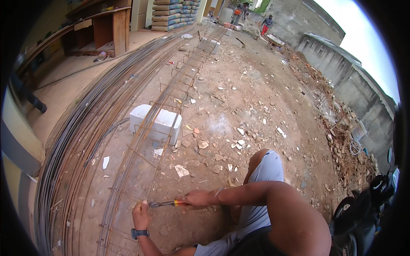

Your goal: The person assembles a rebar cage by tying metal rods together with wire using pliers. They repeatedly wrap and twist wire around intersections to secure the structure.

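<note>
My right hand is closed around the red and yellow handles of a pair of pliers. The jaws point left and reach the fingers of my left hand. That hand, with a dark watch at its wrist, is closed at the near right bar of a long rebar cage. Whether a tie wire is between the jaws is too small to tell. The cage has long rusty bars with thin bent stirrups across them, and it runs away from me. A white block supports it partway along.
Many loose steel bars lie along the left. Broken tile pieces litter the dirt. Stacked sacks and a wooden desk stand far left. A motorcycle is at right. Two people are far off, near a wheelbarrow.
</note>
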The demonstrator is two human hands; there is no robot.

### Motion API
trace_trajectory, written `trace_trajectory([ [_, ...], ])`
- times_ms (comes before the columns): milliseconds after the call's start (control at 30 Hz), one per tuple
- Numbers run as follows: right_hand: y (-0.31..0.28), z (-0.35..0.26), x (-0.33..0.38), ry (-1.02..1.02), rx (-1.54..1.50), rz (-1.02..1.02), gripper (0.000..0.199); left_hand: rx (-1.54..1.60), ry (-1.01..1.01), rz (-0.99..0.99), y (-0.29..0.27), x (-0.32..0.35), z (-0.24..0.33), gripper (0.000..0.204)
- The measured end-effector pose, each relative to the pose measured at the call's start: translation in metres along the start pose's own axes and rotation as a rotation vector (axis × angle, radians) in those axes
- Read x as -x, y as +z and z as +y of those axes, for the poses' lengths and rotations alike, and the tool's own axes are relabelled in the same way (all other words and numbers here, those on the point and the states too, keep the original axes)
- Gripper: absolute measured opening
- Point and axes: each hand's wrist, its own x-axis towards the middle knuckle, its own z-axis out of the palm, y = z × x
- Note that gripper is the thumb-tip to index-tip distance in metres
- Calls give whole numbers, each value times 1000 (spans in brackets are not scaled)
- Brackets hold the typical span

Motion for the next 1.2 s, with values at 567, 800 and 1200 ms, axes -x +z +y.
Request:
trace_trajectory([
  [567,35,-42,26,318,148,174,40,266,-106,-78,6,7,29,22],
  [800,36,-17,1,409,-625,-280,53,164,-43,-59,1,-2,23,28],
  [1200,81,-15,25,132,-264,272,47,183,-22,-18,8,4,22,28],
])
